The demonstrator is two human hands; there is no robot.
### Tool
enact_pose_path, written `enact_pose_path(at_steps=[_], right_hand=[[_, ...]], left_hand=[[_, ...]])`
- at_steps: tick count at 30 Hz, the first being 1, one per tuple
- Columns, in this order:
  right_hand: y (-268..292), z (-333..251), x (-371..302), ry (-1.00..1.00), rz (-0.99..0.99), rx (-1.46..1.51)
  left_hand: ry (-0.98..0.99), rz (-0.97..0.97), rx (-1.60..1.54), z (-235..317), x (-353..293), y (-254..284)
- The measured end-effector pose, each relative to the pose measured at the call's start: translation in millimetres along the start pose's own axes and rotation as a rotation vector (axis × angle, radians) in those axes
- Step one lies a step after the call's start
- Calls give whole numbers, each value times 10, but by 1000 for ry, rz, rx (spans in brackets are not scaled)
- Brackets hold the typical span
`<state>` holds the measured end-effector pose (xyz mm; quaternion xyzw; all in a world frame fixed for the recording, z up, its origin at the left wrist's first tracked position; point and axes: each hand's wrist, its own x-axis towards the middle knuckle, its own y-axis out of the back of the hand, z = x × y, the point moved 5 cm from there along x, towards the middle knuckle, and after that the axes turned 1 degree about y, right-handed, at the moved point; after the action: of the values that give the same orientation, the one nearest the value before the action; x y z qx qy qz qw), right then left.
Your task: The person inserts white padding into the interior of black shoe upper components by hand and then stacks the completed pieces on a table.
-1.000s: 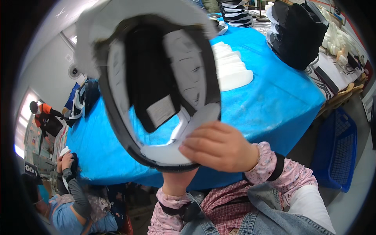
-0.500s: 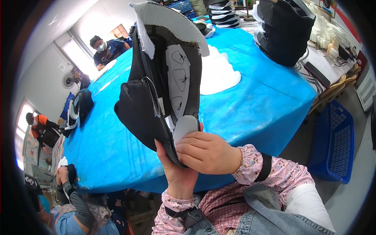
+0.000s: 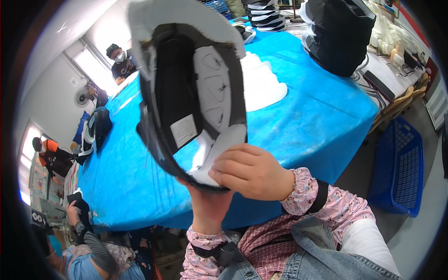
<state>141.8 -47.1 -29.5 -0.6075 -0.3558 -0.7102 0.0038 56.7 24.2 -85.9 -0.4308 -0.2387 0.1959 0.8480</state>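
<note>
A hollow, padded black fabric piece (image 3: 175,70) with a broad white edging (image 3: 186,13) stands tilted up in front of me, its inside facing me. Its exact kind I cannot tell. Inside are a grey panel with several stitched cut-outs (image 3: 213,88) and a white label (image 3: 184,131). My left hand (image 3: 210,205) grips it from below, the fingers hidden behind it. My right hand (image 3: 249,175) is closed on the white flap (image 3: 228,140) at its lower right edge, fingers inside the opening.
White flat pieces (image 3: 266,88) lie on the blue-covered table (image 3: 308,112). A tall black stack (image 3: 338,39) stands at the right, another stack (image 3: 267,16) at the back. A blue basket (image 3: 396,168) is on the floor at right. Co-workers (image 3: 122,63) sit or stand along the left.
The padded piece has turned and spread, so more of its inside and the white label now face me. My left thumb has gone from its front, and my right hand stays on the lower edge.
</note>
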Motion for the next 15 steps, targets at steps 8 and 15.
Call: enact_pose_path(at_steps=[8, 15], right_hand=[[-186, 99, -86, -99, -281, -367], [-269, 11, -176, 8, -385, -530]], left_hand=[[188, -65, 299, 149, 0, 48], [152, 181, 349, 182, 70, 148]])
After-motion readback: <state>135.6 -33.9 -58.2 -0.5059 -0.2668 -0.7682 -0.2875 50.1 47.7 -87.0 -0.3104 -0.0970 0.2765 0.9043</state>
